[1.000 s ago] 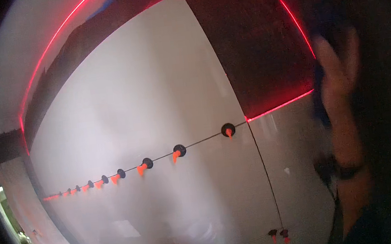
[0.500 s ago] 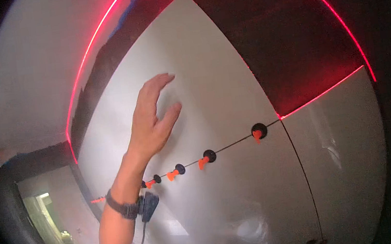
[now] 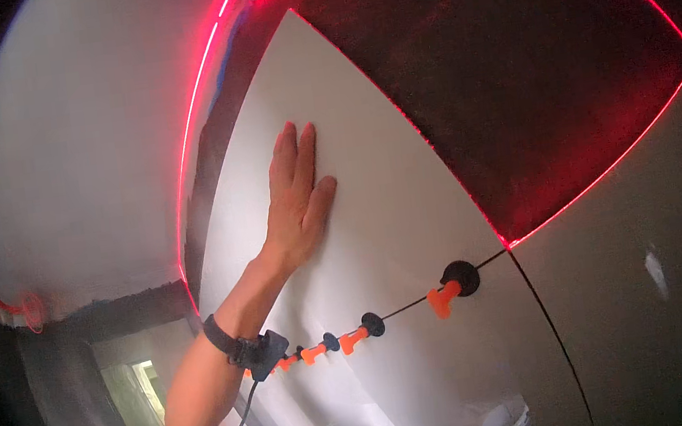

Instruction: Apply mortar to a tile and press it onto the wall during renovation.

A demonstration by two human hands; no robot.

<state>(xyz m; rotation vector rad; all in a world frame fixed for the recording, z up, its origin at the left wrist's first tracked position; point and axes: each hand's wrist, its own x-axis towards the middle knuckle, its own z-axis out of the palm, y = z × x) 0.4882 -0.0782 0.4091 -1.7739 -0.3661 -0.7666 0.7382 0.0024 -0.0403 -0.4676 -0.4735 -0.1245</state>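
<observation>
My left hand (image 3: 297,205) lies with its palm against a large, pale, glossy wall tile (image 3: 380,183), fingers stretched upward and thumb apart. Nothing is held in it. Around that wrist is a black strap with a small device (image 3: 265,354) and a cable. Below the hand, a thin joint (image 3: 408,305) runs under the tile's lower edge. Orange T-shaped tile levelling spacers with round black bases sit along this joint; the largest-looking spacer (image 3: 445,295) is at the right. My right hand is out of view.
Dark bare wall (image 3: 530,87) borders the tile at the upper right. Another pale tile (image 3: 620,264) stands at the right beyond a vertical joint. Red laser lines (image 3: 192,120) cross the wall and follow tile edges. A doorway (image 3: 148,390) shows at the lower left.
My left hand has gone from raised with curved fingers to flat against the tile, fingers straighter. The view has shifted, and a dark object now shows at the top edge.
</observation>
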